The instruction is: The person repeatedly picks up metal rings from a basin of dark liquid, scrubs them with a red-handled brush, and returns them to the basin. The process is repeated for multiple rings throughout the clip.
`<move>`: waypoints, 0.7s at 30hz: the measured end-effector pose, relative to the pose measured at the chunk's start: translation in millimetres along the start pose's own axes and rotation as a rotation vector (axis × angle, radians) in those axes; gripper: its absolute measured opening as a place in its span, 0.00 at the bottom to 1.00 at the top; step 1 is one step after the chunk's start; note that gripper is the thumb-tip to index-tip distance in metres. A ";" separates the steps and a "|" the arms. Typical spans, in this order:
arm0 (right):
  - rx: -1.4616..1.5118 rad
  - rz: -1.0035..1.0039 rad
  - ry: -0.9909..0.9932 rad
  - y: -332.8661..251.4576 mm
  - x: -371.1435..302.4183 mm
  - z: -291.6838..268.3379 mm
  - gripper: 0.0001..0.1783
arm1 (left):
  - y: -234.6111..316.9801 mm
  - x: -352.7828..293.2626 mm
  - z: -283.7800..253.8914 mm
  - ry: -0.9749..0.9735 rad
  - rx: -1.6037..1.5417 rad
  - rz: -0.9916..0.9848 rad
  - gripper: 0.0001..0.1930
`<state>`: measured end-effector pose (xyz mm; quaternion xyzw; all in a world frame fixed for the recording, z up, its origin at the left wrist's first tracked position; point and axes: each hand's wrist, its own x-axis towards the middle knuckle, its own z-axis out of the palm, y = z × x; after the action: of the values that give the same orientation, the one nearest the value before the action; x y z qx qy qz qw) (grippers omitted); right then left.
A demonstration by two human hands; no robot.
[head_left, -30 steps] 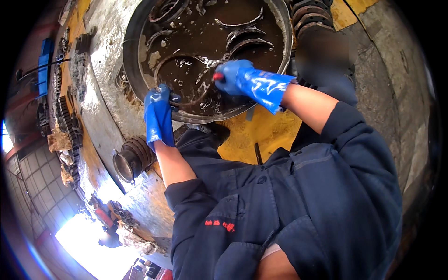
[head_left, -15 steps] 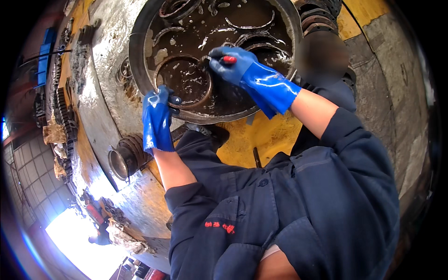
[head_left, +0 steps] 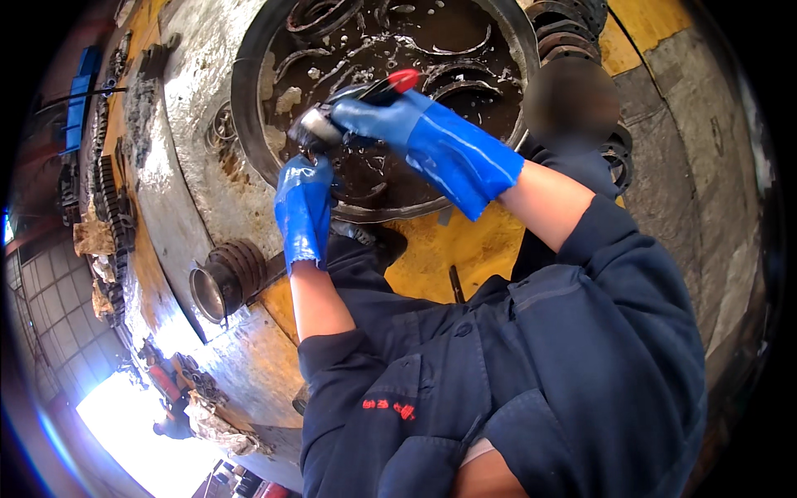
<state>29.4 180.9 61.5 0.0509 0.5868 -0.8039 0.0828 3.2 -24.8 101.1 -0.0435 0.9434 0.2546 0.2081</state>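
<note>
Above the dark blue jacket (head_left: 581, 332), our left hand (head_left: 305, 187), in a blue glove, reaches over the near rim of a round metal tub (head_left: 246, 100); its fingertips are hidden, and we cannot tell whether they pinch anything. Our right hand (head_left: 386, 118), gloved alike, curls its fingers around a red-ended tool (head_left: 404, 80) above the tub's murky liquid (head_left: 415, 170), the tool's blurred other end close to the left hand. Farther in, curved metal pieces (head_left: 469, 86) lie partly submerged. Beyond the tub's right side, we see dark curved parts (head_left: 569, 50) in a row.
</note>
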 end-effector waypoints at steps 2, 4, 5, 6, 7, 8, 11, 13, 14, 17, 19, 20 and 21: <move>-0.269 -0.041 0.043 0.0 6.7 -6.2 0.21 | 8.5 1.3 -0.3 -0.011 0.064 0.024 0.23; -0.222 -0.043 0.158 -3.4 6.3 -14.6 0.20 | 12.9 0.9 1.2 0.008 0.065 0.014 0.23; -0.186 0.000 0.217 -1.3 7.1 -20.7 0.20 | 13.3 0.4 2.1 0.019 0.063 0.004 0.23; -0.146 0.039 0.278 0.2 8.0 -26.4 0.21 | 13.7 -2.0 3.5 0.046 0.014 0.016 0.23; -0.187 0.139 0.342 1.2 6.5 -31.4 0.21 | 16.1 -5.2 5.1 0.072 -0.037 0.030 0.24; -0.228 0.239 0.404 2.0 5.1 -35.5 0.22 | 16.8 -6.9 5.3 0.099 -0.088 0.043 0.24; -0.319 0.383 0.496 27.7 8.3 -45.2 0.25 | 13.6 6.7 1.6 0.208 0.020 0.067 0.24; -0.409 0.428 0.356 27.4 1.3 -39.6 0.26 | 17.8 7.8 -2.9 0.153 0.077 -0.006 0.25; -0.539 0.213 0.292 24.3 -7.0 -28.0 0.24 | 17.9 6.6 -4.8 0.154 0.073 -0.008 0.24; -1.138 -0.782 0.077 15.7 -4.2 -9.1 0.20 | 16.1 1.2 -8.7 0.177 0.118 0.023 0.23; -1.429 -0.782 -0.073 6.4 -3.8 -5.3 0.23 | -0.4 7.7 -2.3 0.235 0.157 0.131 0.24; -1.483 -0.776 -0.005 11.6 -2.3 -5.3 0.23 | -1.6 9.5 1.3 0.258 0.210 0.141 0.24; -1.535 -0.770 0.064 16.9 -0.3 -4.9 0.24 | -2.0 11.3 3.1 0.227 0.204 0.147 0.24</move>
<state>32.9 180.5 44.3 -0.1990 0.9466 -0.1547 -0.2009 -5.6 -24.7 93.1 0.0186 0.9824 0.1655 0.0841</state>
